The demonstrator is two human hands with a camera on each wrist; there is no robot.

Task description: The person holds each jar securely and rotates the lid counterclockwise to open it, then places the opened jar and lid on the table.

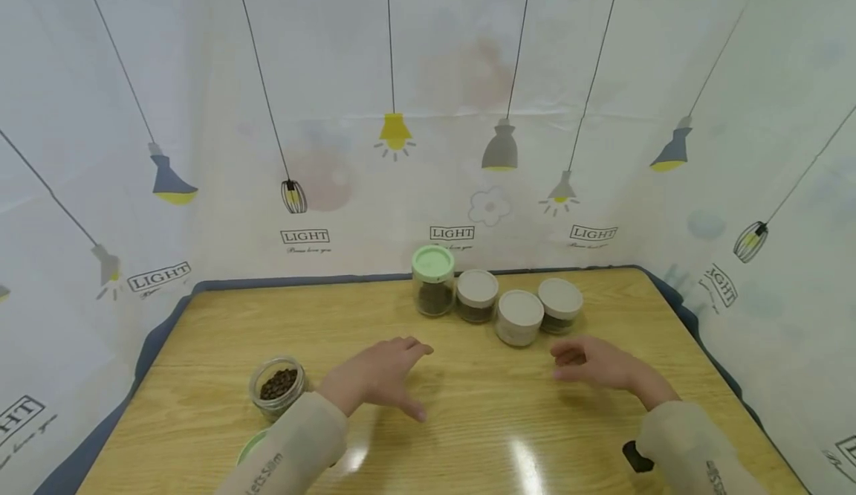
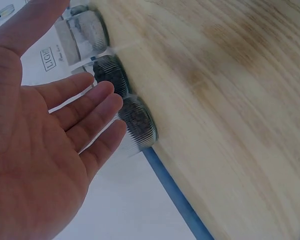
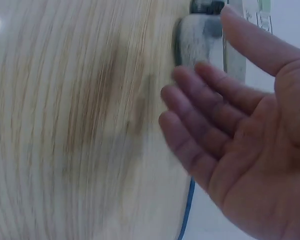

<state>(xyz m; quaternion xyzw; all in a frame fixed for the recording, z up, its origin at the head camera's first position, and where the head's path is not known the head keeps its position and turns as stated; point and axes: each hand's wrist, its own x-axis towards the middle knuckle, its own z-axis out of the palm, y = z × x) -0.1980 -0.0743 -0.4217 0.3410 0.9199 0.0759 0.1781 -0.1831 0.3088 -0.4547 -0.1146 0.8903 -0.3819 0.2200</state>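
My left hand [image 1: 381, 376] hovers over the middle of the table with thumb and fingers spread, holding nothing. In the left wrist view its palm and relaxed fingers [image 2: 97, 107] show plainly. To the right, my right hand [image 1: 595, 363] is held above the table, fingers gently bent and nothing in them. Nearest to it are a white-lidded jar with pale contents [image 1: 519, 318] and a white-lidded jar with dark contents [image 1: 560, 305]. Beside these stand another white-lidded jar [image 1: 477, 296] and a taller green-lidded jar [image 1: 433, 281], both with dark contents.
An uncovered glass jar of coffee beans [image 1: 277, 387] stands at the left, near the left forearm. A green round rim [image 1: 251, 447] peeks out below it, partly hidden by the sleeve. Printed cloth walls [image 1: 361, 205] enclose the wooden table [image 1: 468, 443] at the back and sides.
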